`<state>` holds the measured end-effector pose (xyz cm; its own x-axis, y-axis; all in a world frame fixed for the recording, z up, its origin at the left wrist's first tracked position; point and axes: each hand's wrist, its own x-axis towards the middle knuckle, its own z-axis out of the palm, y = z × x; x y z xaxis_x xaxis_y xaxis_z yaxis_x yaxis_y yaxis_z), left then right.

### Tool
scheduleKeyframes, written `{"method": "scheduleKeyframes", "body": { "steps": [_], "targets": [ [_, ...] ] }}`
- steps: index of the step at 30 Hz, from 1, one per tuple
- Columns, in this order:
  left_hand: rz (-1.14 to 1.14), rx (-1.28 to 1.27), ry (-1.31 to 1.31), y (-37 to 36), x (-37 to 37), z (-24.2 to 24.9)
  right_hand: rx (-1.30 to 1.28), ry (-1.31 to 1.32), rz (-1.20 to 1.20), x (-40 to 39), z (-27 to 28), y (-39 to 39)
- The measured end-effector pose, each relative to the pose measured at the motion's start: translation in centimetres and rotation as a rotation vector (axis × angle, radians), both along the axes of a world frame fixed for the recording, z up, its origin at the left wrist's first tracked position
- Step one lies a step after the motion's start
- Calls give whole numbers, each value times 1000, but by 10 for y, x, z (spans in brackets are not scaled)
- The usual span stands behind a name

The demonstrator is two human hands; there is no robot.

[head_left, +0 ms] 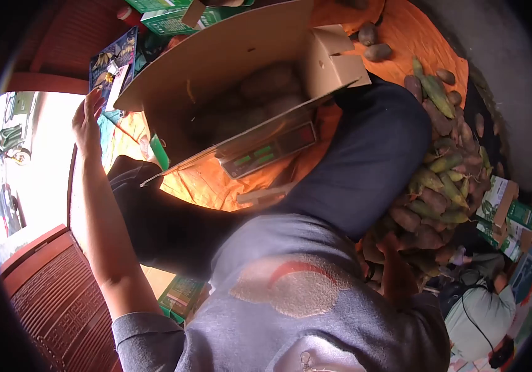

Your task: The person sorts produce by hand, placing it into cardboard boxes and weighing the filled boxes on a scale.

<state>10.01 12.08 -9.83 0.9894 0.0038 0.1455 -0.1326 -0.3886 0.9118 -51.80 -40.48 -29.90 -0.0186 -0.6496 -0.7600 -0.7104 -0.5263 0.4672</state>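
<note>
1. Left hand (86,121), raised just beyond the left corner of the open cardboard box (216,59): its fingers look loosely extended rather than curled into a fist, with nothing seen between them; whether the tips touch the patterned board (114,59) beside the box cannot be told
2. Right hand (390,243), low and to the right of the box, beyond the person's bent leg (365,161): it lies in shadow against the pile of tubers (436,201), and I cannot tell whether its fingers are apart or clamped on one
3. Writing: the green cartons (170,20) behind the box and the green-and-white cartons (508,217) far to its right carry print too small to read; a scale (303,137) shows under the near edge of the box, its green-lit display giving no digits I can make out
4. The pile, brown and greenish, spreads right of the box, directly by the right fingers and well apart from the left ones
5. More tubers (272,84) lie dim inside the box, away from the right fingers; two loose ones (372,43) rest on the orange sheet (415,31) past its right flap
</note>
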Motion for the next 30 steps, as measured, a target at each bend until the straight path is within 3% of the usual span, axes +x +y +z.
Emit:
{"method": "scheduleKeyframes", "body": {
  "steps": [3, 6, 8, 10, 11, 14, 15, 16, 17, 19, 20, 22, 25, 30],
  "targets": [
    [-28, -3, -57, -26, -5, 16, -64, -94, -23, -3, -5, -6],
    [-100, 62, -65, -42, -6, 30, 31, -76, -2, 9, 5, -25],
    [-186, 68, -86, -54, -6, 35, 114, -300, -317, 38, 53, -31],
    [-251, 115, -92, -72, -15, 44, 1, -476, -250, 30, 56, -54],
    [-294, 161, -108, -79, -17, 47, -155, -536, -19, 14, 45, -78],
    [-324, 338, -105, -97, -27, 60, -82, -1113, -274, 30, 87, -135],
    [-354, 378, -121, -101, -30, 62, -153, -1380, -220, 47, 104, -145],
    [-385, 420, -136, -103, -31, 62, -188, -1302, 6, 69, 135, -164],
    [-394, 475, -162, -105, -30, 58, -191, -1402, -3, 106, 170, -157],
    [-407, 550, -219, -104, -29, 52, -364, -1369, 385, 180, 234, -138],
    [-415, 587, -250, -104, -29, 50, -277, -1378, 291, 224, 268, -113],
    [-425, 610, -229, -106, -31, 51, -249, -1372, 436, 294, 310, -71],
    [-437, 669, -188, -107, -36, 57, -91, -1309, 835, 376, 339, -8],
    [-437, 623, -207, -101, -38, 51, 279, -1056, 1143, 462, 329, 69]
  ]
}}
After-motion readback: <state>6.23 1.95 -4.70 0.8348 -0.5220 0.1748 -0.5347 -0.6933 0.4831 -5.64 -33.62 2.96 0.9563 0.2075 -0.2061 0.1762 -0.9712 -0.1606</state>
